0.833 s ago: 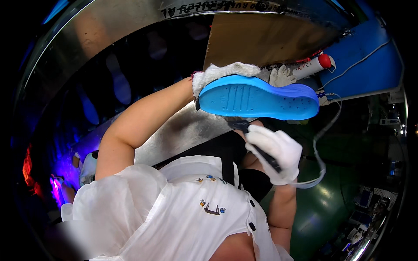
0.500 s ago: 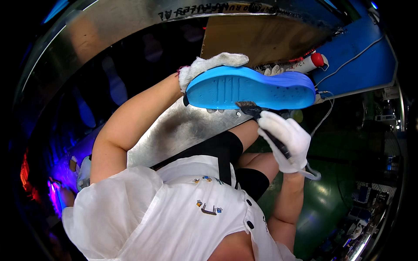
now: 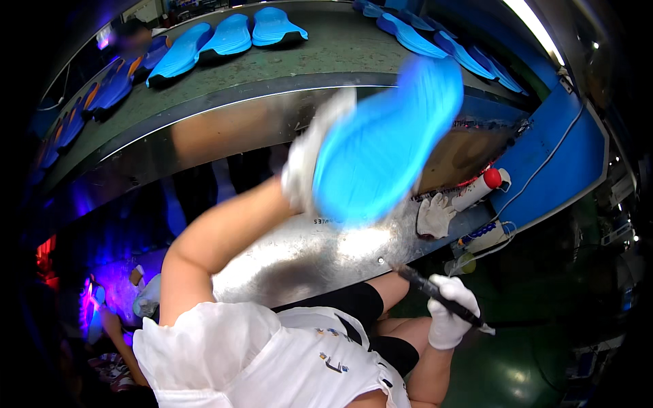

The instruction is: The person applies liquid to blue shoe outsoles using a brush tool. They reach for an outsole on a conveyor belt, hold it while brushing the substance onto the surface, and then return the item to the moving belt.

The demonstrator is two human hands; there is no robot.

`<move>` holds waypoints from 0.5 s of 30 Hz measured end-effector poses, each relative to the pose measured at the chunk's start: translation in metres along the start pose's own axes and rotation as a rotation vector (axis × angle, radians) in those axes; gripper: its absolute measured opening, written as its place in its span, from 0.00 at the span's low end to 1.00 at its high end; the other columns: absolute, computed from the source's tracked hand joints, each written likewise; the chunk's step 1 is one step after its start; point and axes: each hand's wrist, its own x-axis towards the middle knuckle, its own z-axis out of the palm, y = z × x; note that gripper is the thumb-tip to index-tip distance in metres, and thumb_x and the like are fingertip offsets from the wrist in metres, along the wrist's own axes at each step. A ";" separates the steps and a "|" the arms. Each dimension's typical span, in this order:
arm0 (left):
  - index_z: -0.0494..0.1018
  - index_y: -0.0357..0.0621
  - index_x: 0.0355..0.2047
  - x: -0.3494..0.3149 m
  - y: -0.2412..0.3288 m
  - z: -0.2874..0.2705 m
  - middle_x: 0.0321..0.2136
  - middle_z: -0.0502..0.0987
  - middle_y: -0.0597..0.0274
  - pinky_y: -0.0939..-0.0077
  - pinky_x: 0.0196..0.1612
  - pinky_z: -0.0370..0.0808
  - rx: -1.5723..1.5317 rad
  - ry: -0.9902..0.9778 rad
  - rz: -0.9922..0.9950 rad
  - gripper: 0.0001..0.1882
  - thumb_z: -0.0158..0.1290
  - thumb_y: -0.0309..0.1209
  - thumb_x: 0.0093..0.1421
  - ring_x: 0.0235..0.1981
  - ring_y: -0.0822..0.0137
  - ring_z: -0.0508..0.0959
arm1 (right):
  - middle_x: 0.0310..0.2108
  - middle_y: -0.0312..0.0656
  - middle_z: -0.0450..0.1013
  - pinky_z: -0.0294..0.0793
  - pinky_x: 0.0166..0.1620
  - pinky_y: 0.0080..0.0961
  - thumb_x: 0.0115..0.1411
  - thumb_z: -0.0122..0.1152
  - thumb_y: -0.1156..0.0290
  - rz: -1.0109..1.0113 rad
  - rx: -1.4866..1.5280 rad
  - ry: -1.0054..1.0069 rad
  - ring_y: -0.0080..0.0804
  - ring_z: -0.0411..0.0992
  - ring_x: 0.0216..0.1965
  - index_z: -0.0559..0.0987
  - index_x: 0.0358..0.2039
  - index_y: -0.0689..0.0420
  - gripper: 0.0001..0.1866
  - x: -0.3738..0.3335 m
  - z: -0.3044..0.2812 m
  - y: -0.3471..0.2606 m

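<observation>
1. Work surface: a bare-metal bench (image 3: 272,265) occupies the centre of the frame. Its finish is scuffed and reflective, with a bright glare near the middle.
2. Conveyor: a worn, dark green belt (image 3: 272,64) crosses the top of the frame behind a metal edge rail. It carries a row of bright blue soles (image 3: 231,35) and darker blue-and-orange soles (image 3: 112,88) at upper left. A further group of blue soles (image 3: 411,37) lies at upper right.
3. Bench accessories, right of centre: a spare white glove (image 3: 435,216) lies beside a white cylinder (image 3: 472,196) with a red end. A brown board (image 3: 452,160) stands behind them.
4. Surroundings: a blue panel (image 3: 561,153) with a pale cable (image 3: 554,146) fills the right side. A light tube (image 3: 535,28) shows at upper right, and a glossy green floor (image 3: 503,374) at lower right. Violet light falls at lower left, where another person's arm (image 3: 119,340) is visible.
5. Workpiece: a single blue sole (image 3: 381,149) is raised above the bench, in the upper centre of the frame. It is tilted, with one end toward upper right. Colour is bright blue, shading to violet-blue at the upper end. Motion blur obscures surface detail.
6. Left hand (image 3: 306,160): gloved, gripping the workpiece along its left edge; finger placement is blurred.
7. Right hand (image 3: 452,309): gloved, closed around a black brush (image 3: 435,291) at lower right, well apart from the workpiece.
</observation>
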 end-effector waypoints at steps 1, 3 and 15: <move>0.63 0.40 0.60 0.030 0.026 -0.010 0.54 0.71 0.47 0.64 0.56 0.71 -0.152 -0.062 0.086 0.37 0.46 0.56 0.60 0.54 0.54 0.72 | 0.35 0.51 0.78 0.74 0.37 0.26 0.51 0.73 0.70 0.019 0.007 0.034 0.34 0.75 0.32 0.77 0.36 0.60 0.15 -0.001 0.001 0.007; 0.70 0.44 0.53 0.080 0.064 -0.013 0.48 0.75 0.50 0.63 0.51 0.74 -1.133 -0.122 0.239 0.28 0.45 0.52 0.60 0.47 0.55 0.77 | 0.36 0.51 0.77 0.74 0.40 0.25 0.53 0.69 0.73 0.155 -0.038 0.097 0.35 0.75 0.35 0.77 0.38 0.62 0.14 -0.002 0.002 0.018; 0.75 0.41 0.42 0.032 0.160 -0.028 0.36 0.79 0.45 0.56 0.42 0.76 -2.985 -0.948 0.857 0.15 0.50 0.38 0.62 0.37 0.44 0.80 | 0.32 0.44 0.76 0.63 0.25 0.13 0.56 0.56 0.76 0.387 0.034 0.222 0.15 0.62 0.19 0.73 0.41 0.63 0.11 -0.026 0.005 0.027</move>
